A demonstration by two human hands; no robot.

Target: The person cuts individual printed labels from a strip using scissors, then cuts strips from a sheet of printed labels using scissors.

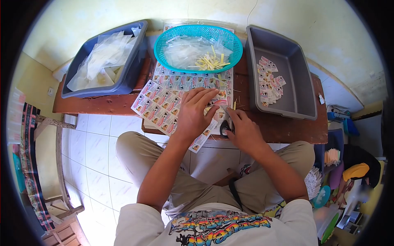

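Observation:
My left hand (197,110) lies over the printed label sheets on the low brown bench, its fingers stretched out and nothing visible gripped in it. Just to its right, my right hand (244,129) is closed round scissors (225,128) with black handles, whose blades are partly hidden near the paper. One loose printed sheet (158,104) lies tilted left of my left hand, and a cut strip of labels (200,141) hangs over the bench's front edge below it. Beyond my hands, more label sheets (184,80) lie flat.
A turquoise basket (160,59) holds clear plastic bags and yellowish strips. The dark bin (133,74) at left contains translucent sheets; the grey bin (305,98) at right has cut labels. Another person (361,166) is at the far right.

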